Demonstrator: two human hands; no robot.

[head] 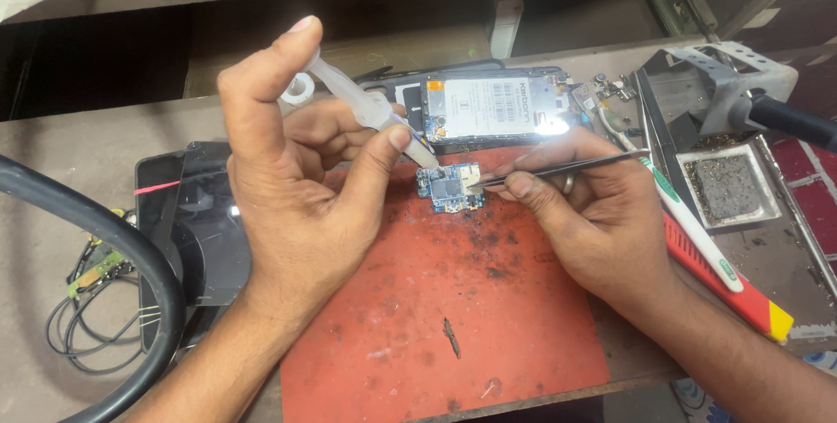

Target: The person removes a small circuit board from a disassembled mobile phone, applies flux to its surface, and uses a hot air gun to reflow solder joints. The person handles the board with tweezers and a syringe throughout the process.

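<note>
My left hand grips a clear plastic syringe, thumb on its plunger, with the nozzle tip touching a small blue circuit board. The board lies on a stained red mat. My right hand holds metal tweezers whose tips press on the board's right edge. An opened phone with a white labelled battery lies just behind the board.
A soldering iron stand with a sponge tray sits at the right. A white toothbrush and a red tool lie beside my right hand. At the left are a black device, a thick black cable and thin wires.
</note>
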